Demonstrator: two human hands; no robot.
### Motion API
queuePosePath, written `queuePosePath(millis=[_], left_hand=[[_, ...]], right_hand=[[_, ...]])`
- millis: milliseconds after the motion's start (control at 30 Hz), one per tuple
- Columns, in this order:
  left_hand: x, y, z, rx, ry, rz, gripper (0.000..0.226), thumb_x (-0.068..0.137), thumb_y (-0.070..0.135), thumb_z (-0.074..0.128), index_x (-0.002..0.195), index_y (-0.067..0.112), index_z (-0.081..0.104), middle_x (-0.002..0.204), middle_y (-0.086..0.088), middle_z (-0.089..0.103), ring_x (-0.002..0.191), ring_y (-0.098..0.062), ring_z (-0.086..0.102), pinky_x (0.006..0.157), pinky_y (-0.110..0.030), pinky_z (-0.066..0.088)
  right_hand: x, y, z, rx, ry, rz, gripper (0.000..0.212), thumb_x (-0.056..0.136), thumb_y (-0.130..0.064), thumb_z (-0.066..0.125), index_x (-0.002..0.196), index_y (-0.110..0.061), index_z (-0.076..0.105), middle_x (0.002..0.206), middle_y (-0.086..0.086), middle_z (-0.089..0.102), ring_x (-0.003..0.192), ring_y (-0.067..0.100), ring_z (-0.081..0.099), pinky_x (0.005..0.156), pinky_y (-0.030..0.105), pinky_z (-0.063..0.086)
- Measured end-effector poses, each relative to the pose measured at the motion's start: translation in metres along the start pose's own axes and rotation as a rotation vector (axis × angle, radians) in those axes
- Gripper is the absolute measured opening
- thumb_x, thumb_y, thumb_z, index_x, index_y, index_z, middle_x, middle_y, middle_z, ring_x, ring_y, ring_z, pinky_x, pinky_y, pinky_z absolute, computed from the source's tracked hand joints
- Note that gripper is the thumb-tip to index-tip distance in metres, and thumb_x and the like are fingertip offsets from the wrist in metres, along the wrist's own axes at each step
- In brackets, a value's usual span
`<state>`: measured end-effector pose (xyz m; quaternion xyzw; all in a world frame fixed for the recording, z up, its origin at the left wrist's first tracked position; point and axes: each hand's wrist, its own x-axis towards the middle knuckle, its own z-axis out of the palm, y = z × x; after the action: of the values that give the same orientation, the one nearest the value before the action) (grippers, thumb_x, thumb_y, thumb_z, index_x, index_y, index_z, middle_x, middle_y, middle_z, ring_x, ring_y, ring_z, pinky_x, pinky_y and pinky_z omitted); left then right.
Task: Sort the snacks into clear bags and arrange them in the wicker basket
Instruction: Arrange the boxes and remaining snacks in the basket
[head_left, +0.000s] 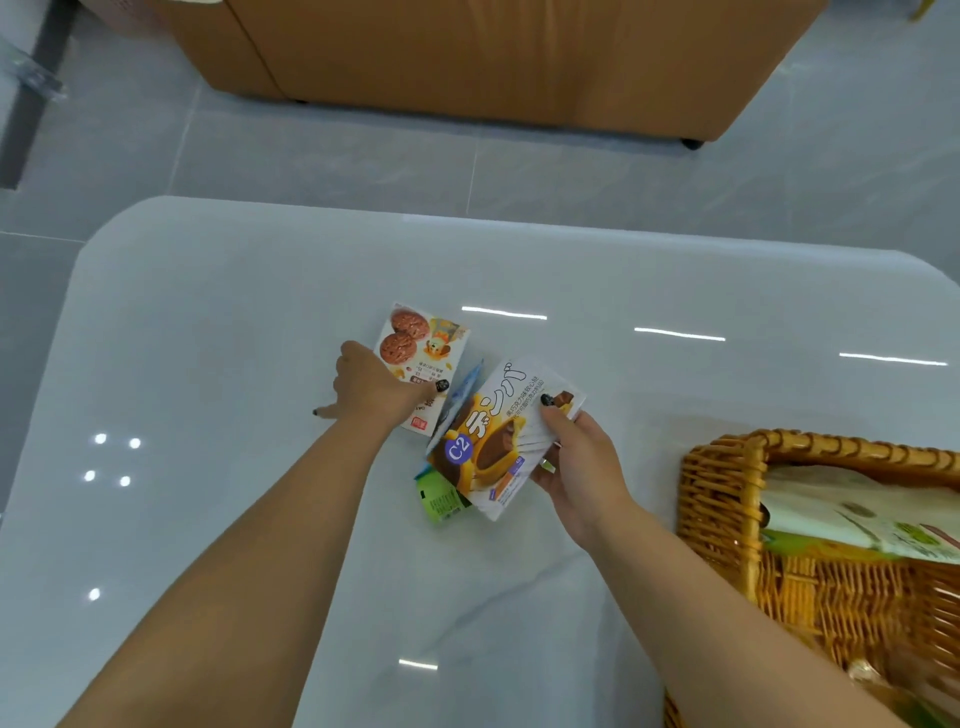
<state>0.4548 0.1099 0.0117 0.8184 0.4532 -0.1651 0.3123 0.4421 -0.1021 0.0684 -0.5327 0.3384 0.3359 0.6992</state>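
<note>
Head view, near to far. Two bare forearms reach in from the bottom edge over a glossy white counter (208, 364). Wicker basket (727, 519) sits at the right edge, partly cut off by the frame — a white and green snack bag (857, 514) lies inside it, leaning across the opening. Right hand (576, 467) is closed on a fanned stack of chocolate cake packets (493, 441), white wrappers with a purple "C2" badge, thumb on top near the upper corner, fingers underneath. Stack is lifted and tilted, just left of the basket but apart from it. A green packet (441, 501) pokes out beneath the stack's lower left corner, lying on the counter. A blue-edged packet (465, 389) shows between the stack and the next one up. Left hand (374, 384) presses on a cookie packet (421, 353) — white wrapper, two brown cookies printed on it — thumb across its lower part, fingers curled at its left edge, one finger pointing out to the left on the counter. Cannot tell if it is gripped or only pinned flat. Beyond the counter: grey tiled floor (571, 176), then the base of a tan leather sofa (493, 57).
</note>
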Motion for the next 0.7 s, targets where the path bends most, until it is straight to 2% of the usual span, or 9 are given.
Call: queuePosePath(millis=[100, 167, 267, 367, 500, 600, 700], left_hand=[[-0.006, 0.001, 0.0, -0.002, 0.015, 0.023, 0.09, 0.051, 0.042, 0.093, 0.111, 0.016, 0.031, 0.115, -0.01, 0.058, 0.105, -0.03, 0.062, 0.089, -0.051, 0.052], [-0.014, 0.001, 0.0, -0.018, 0.013, 0.064, 0.084, 0.056, 0.039, 0.093, 0.114, 0.011, 0.039, 0.114, -0.009, 0.058, 0.102, -0.027, 0.062, 0.08, -0.039, 0.053], [-0.033, -0.002, -0.001, -0.031, 0.003, 0.081, 0.057, 0.067, 0.036, 0.087, 0.105, 0.011, 0.053, 0.105, -0.007, 0.066, 0.09, -0.022, 0.062, 0.067, -0.028, 0.044], [-0.063, -0.004, -0.01, -0.161, 0.084, 0.029, 0.049, 0.07, 0.035, 0.085, 0.101, 0.012, 0.054, 0.097, -0.002, 0.065, 0.082, -0.018, 0.06, 0.061, -0.027, 0.042], [-0.108, -0.009, -0.028, -0.525, 0.173, -0.094, 0.039, 0.071, 0.03, 0.086, 0.098, 0.016, 0.062, 0.097, 0.002, 0.069, 0.086, -0.017, 0.068, 0.07, -0.032, 0.054], [-0.148, -0.011, -0.035, -0.79, 0.145, -0.185, 0.026, 0.075, 0.023, 0.084, 0.092, 0.024, 0.065, 0.093, 0.004, 0.073, 0.086, -0.019, 0.071, 0.077, -0.037, 0.057], [-0.191, -0.001, -0.03, -0.94, 0.068, -0.221, 0.021, 0.078, 0.018, 0.079, 0.095, 0.023, 0.067, 0.081, 0.007, 0.076, 0.085, -0.019, 0.072, 0.081, -0.039, 0.056]], right_hand=[[-0.005, -0.006, 0.0, -0.012, -0.001, -0.024, 0.017, 0.098, -0.017, 0.05, 0.11, -0.015, 0.062, 0.098, 0.004, 0.074, 0.078, 0.014, 0.071, 0.067, 0.029, 0.056], [-0.008, -0.01, -0.001, -0.019, -0.003, -0.045, 0.014, 0.098, -0.017, 0.051, 0.106, -0.015, 0.062, 0.097, 0.003, 0.074, 0.074, 0.012, 0.071, 0.063, 0.027, 0.054], [-0.012, -0.018, -0.007, 0.009, 0.0, -0.067, 0.013, 0.096, -0.015, 0.053, 0.104, -0.015, 0.064, 0.094, 0.004, 0.073, 0.071, 0.011, 0.07, 0.061, 0.026, 0.054], [-0.017, -0.025, -0.018, 0.041, -0.003, -0.06, 0.014, 0.094, -0.013, 0.056, 0.105, -0.01, 0.064, 0.098, 0.009, 0.072, 0.078, 0.016, 0.069, 0.072, 0.034, 0.056], [-0.027, -0.031, -0.037, 0.069, -0.011, -0.039, 0.022, 0.087, -0.005, 0.06, 0.109, -0.007, 0.058, 0.107, 0.015, 0.069, 0.089, 0.024, 0.068, 0.084, 0.046, 0.055], [-0.043, -0.039, -0.056, 0.061, -0.025, -0.06, 0.03, 0.087, -0.001, 0.058, 0.115, -0.01, 0.053, 0.109, 0.015, 0.067, 0.089, 0.024, 0.067, 0.079, 0.043, 0.057], [-0.065, -0.052, -0.082, 0.088, -0.049, -0.078, 0.031, 0.087, 0.0, 0.058, 0.114, -0.017, 0.055, 0.105, 0.012, 0.068, 0.087, 0.022, 0.067, 0.078, 0.043, 0.057]])
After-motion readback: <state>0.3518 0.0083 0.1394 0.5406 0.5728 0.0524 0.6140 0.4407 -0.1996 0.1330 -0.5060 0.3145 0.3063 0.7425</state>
